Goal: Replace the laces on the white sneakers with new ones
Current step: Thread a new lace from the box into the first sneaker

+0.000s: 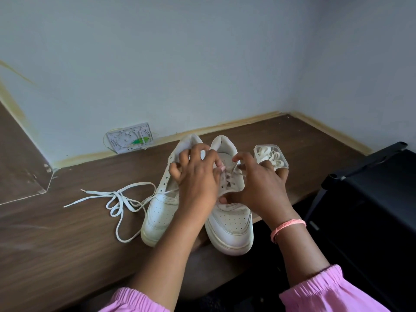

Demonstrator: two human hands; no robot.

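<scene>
White lace [234, 168] runs between both hands over the right-hand sneaker [229, 221]: the right hand [262, 185] pinches a strand near the top eyelets, its thumb pressed low against the laced tongue, while the left hand [197, 179] has its fingers curled, fingertips at the lacing and at the collar of the left-hand sneaker [161, 212]. Whether the left grip actually holds a strand I cannot tell; the fingers hide it. The two sneakers stand side by side, touching, toes toward the person and close to the front edge of the brown wood-grain worktop [67, 244]. The left-hand sneaker's eyelets show bare, and a loose lace [126, 199] lies in loops on the worktop just beside it, one end trailing toward that shoe. Behind the right hand, a clear plastic box [273, 155] holds coiled laces, near the right sneaker's heel. Open worktop stretches left of the loose lace and behind the shoes up to the wall's yellowish skirting. A white plastic plate [130, 137] with a green spot leans at the wall. To the right, past the worktop's edge, stands a black frame [360, 199], near the right forearm with its pink wristband [286, 226].
</scene>
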